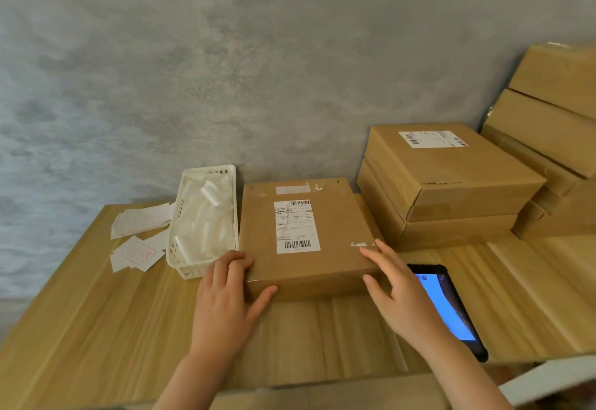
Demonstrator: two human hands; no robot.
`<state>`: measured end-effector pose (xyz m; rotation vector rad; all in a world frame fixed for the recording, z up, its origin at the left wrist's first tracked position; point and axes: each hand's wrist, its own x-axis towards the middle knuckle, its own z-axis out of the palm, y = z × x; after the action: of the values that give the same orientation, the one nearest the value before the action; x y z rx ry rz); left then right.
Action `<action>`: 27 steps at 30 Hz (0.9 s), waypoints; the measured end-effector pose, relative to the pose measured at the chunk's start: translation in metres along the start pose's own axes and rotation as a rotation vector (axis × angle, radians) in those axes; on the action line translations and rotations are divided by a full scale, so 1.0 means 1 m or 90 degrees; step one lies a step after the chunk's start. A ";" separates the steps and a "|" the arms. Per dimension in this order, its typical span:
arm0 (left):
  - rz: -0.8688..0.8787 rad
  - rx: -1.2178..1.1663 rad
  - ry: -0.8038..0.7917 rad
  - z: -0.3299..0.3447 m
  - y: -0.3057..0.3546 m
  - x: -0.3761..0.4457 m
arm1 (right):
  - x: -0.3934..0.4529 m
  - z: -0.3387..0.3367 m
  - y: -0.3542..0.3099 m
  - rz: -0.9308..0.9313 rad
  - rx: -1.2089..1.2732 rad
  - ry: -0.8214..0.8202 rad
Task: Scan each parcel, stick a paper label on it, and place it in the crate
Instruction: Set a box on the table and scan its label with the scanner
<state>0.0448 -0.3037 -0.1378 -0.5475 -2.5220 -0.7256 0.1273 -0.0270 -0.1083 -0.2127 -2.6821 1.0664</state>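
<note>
A flat brown cardboard parcel lies on the wooden table in front of me, with a white shipping label on its top. My left hand holds the parcel's near left corner, fingers on top and thumb against the front face. My right hand is at the near right corner with straight fingers touching the edge. A black handheld scanner with a lit blue screen lies on the table just right of my right hand. Loose paper labels are scattered at the table's left.
A white plastic basket of crumpled backing paper stands left of the parcel. Two stacked parcels sit behind on the right, with a taller stack against the grey wall. A cardboard edge and a white flap show at the bottom.
</note>
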 end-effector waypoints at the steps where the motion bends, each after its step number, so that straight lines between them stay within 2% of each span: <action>1: 0.005 0.005 -0.002 -0.001 -0.001 0.000 | -0.003 -0.004 0.001 0.000 -0.015 -0.001; 5: -0.011 -0.051 -0.013 -0.001 -0.002 -0.006 | -0.020 -0.027 0.017 0.041 -0.117 0.067; 8: 0.005 -0.084 -0.029 0.004 -0.005 -0.012 | -0.034 -0.041 0.035 0.155 -0.225 0.107; 11: -0.005 -0.118 -0.040 0.006 -0.008 -0.013 | -0.044 -0.048 0.051 0.299 -0.305 0.079; 14: -0.007 -0.132 -0.050 0.006 -0.008 -0.015 | -0.050 -0.051 0.061 0.385 -0.312 -0.017; 16: -0.007 -0.141 -0.056 0.006 -0.008 -0.016 | -0.052 -0.051 0.063 0.402 -0.295 -0.057; 22: 0.003 -0.145 -0.039 0.009 -0.007 -0.017 | -0.048 -0.056 0.067 0.411 -0.210 -0.089; 27: 0.001 -0.147 -0.043 0.010 -0.008 -0.018 | -0.046 -0.062 0.071 0.404 -0.151 -0.072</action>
<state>0.0528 -0.3083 -0.1579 -0.6618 -2.5141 -1.0219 0.1920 0.0542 -0.1221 -1.1390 -2.9102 0.9117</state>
